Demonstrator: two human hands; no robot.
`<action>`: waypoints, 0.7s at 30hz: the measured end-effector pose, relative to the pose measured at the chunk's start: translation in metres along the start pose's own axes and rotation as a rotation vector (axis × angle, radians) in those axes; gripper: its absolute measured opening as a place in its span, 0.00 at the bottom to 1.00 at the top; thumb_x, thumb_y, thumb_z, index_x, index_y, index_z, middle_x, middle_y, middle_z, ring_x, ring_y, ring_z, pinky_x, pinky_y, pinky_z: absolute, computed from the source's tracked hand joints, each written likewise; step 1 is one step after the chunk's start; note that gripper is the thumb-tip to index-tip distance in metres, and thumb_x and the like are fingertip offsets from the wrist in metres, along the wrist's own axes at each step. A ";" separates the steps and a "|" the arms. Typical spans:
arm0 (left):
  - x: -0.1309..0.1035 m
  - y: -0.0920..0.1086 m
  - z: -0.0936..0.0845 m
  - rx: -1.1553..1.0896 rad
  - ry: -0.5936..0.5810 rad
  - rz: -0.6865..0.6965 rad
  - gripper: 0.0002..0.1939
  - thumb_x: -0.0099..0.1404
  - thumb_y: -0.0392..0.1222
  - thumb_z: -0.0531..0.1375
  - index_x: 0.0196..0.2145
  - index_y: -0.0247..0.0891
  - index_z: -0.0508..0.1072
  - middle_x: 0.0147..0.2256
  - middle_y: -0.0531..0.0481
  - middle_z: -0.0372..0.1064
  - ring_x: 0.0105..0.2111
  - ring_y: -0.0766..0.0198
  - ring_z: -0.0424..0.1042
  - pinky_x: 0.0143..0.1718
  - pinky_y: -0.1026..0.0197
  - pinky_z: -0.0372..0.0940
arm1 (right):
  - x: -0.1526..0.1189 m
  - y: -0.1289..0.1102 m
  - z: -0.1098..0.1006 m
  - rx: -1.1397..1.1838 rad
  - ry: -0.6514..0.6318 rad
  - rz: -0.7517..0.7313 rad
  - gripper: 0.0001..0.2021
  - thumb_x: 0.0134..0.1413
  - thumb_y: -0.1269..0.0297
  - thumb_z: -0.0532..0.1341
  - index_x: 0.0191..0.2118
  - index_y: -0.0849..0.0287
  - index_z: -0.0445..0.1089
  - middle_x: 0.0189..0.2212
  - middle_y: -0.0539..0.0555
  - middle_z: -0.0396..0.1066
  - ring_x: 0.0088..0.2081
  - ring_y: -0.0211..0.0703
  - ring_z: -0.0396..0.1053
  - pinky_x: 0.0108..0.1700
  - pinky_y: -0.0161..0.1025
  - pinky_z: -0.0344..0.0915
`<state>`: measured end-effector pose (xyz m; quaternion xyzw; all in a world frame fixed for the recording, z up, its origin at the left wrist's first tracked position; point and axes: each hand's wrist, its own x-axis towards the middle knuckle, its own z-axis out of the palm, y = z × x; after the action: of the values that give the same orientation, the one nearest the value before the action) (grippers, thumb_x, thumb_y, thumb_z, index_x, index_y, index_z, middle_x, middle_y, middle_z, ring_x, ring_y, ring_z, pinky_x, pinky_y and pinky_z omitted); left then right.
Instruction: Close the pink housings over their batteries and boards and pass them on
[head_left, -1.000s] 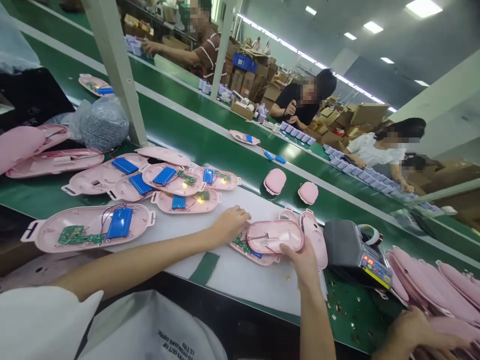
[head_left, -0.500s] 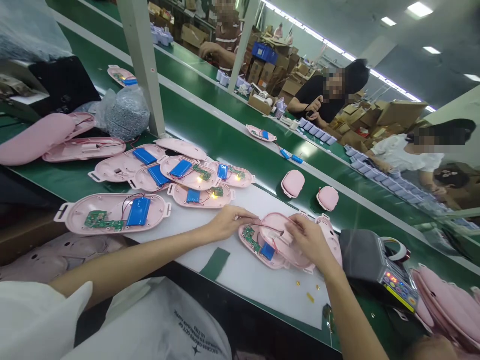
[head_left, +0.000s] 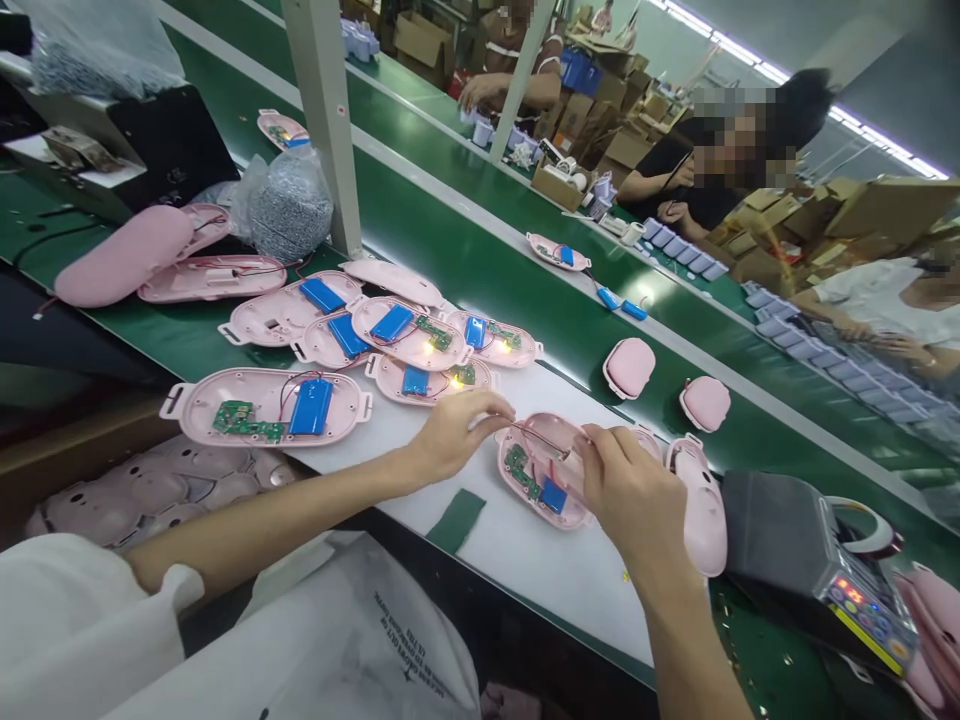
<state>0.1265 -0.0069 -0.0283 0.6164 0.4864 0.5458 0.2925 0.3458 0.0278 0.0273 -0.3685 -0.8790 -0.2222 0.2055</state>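
My left hand (head_left: pixel 459 436) is closed in a pinch on thin wires (head_left: pixel 536 438) near the left end of a pink shell half. Those wires run across to the pink cover half (head_left: pixel 561 430), which my right hand (head_left: pixel 634 495) grips by its right side. Under the cover, on the white mat, lies another open pink shell half (head_left: pixel 566 518). Inside it are a green circuit board (head_left: pixel 517 462) and a blue battery pack (head_left: pixel 553 495). My right fingers hide part of the cover.
Several open pink shells (head_left: pixel 405 335) with batteries and lit boards lie to the left. A grey tape dispenser (head_left: pixel 787 530) stands at right, near a pink shell half (head_left: pixel 697 505). A green piece (head_left: pixel 457 520) lies on the white mat (head_left: pixel 517 590). Co-workers sit across the green bench.
The cover in my right hand has tilted and shows less of its inside. My left hand keeps its pinch on the wires. The camera view has shifted.
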 end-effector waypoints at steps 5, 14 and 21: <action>0.009 0.005 0.019 0.192 0.037 0.201 0.09 0.72 0.38 0.57 0.35 0.39 0.77 0.53 0.43 0.69 0.53 0.57 0.70 0.55 0.50 0.69 | 0.010 -0.019 -0.006 0.205 -0.010 0.146 0.12 0.69 0.65 0.53 0.39 0.59 0.73 0.31 0.52 0.74 0.27 0.38 0.67 0.30 0.36 0.54; 0.016 -0.015 0.027 -0.391 -0.007 -0.226 0.17 0.56 0.31 0.68 0.40 0.37 0.66 0.38 0.52 0.70 0.29 0.68 0.76 0.30 0.66 0.71 | 0.016 -0.008 0.017 0.447 -0.246 0.466 0.16 0.61 0.51 0.56 0.35 0.57 0.74 0.32 0.53 0.76 0.33 0.46 0.70 0.35 0.39 0.58; 0.013 -0.014 0.029 -0.398 -0.068 -0.263 0.15 0.57 0.36 0.66 0.37 0.38 0.63 0.40 0.51 0.71 0.27 0.67 0.75 0.25 0.67 0.67 | 0.024 -0.008 0.024 0.455 -0.449 0.412 0.17 0.51 0.48 0.59 0.24 0.56 0.63 0.18 0.49 0.63 0.22 0.40 0.57 0.27 0.37 0.46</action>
<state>0.1498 0.0146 -0.0425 0.4960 0.4353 0.5669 0.4931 0.3195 0.0493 0.0185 -0.5219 -0.8365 0.1109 0.1246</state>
